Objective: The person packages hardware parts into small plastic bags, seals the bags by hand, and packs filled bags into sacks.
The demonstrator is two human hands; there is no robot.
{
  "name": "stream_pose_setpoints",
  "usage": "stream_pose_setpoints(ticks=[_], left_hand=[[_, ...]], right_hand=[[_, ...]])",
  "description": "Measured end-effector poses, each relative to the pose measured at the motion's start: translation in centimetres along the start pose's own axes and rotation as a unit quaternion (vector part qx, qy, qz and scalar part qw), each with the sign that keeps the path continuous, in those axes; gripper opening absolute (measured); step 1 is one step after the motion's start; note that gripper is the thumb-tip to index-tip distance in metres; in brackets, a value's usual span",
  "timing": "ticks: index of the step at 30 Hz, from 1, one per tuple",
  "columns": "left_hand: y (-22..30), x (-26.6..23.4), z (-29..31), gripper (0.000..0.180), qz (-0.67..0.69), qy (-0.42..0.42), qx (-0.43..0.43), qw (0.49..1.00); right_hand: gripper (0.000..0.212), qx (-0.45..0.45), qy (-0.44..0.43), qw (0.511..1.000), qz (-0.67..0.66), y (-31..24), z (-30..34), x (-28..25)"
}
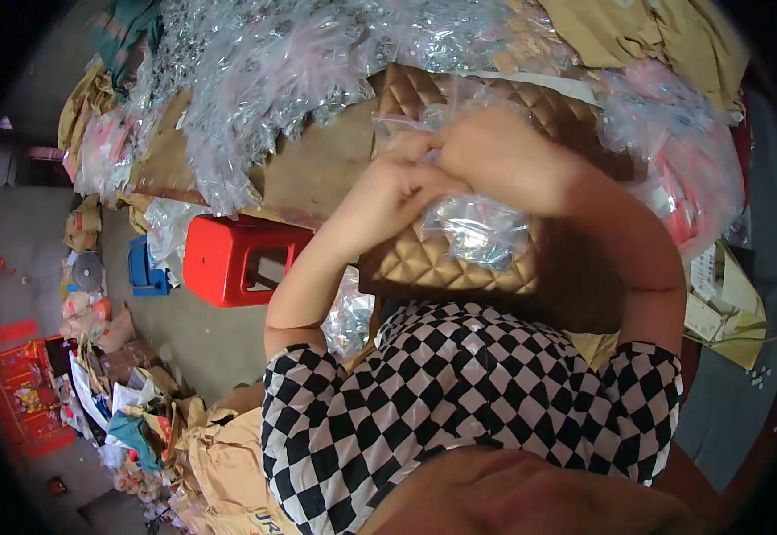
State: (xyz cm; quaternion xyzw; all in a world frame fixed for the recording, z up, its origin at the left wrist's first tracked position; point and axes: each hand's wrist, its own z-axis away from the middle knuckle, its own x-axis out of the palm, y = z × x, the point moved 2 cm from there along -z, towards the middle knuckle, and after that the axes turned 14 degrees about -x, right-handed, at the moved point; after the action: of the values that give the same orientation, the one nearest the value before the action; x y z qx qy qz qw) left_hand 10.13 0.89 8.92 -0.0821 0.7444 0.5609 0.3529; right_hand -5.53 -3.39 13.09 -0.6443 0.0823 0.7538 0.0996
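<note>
My left hand (409, 178) and my right hand (486, 150) meet above a brown quilted pad (424, 263) on the table. Both are closed, with fingertips pinched together on a clear plastic bag (395, 127), whose film shows beyond the knuckles. My right hand is slightly blurred, and its back hides most of its fingers. Just below my hands, a filled clear zip bag (485, 234) with small shiny contents lies on the pad; I cannot tell what the contents are.
A large heap of clear plastic bags (263, 67) covers the table's far side. More bags with pink edges (687, 169) are piled at the right, near a pale open box (718, 299). A red plastic stool (219, 261) and a blue stool (146, 267) stand on the floor at left.
</note>
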Motion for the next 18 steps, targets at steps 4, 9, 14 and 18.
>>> stream_pose_setpoints(ticks=[4,9,14,18], left_hand=[[-1.0,-1.2,1.4,0.023,-0.013,0.052,0.024,0.998],[-1.6,-2.3,2.1,0.022,0.004,0.080,0.019,0.997],[-1.7,-1.8,1.7,0.023,-0.080,-0.001,0.082,0.993],[-2.7,-2.2,2.2,0.021,0.086,0.147,0.005,0.985]], right_hand=[[0.048,-0.151,0.276,0.935,-0.162,1.1,2.5,-0.7],[0.053,-0.137,0.287,0.942,-0.105,0.5,3.2,-0.3],[0.032,-0.145,0.128,0.970,-0.147,0.2,1.8,4.8],[0.014,-0.149,0.258,0.949,-0.107,0.6,2.0,2.6]])
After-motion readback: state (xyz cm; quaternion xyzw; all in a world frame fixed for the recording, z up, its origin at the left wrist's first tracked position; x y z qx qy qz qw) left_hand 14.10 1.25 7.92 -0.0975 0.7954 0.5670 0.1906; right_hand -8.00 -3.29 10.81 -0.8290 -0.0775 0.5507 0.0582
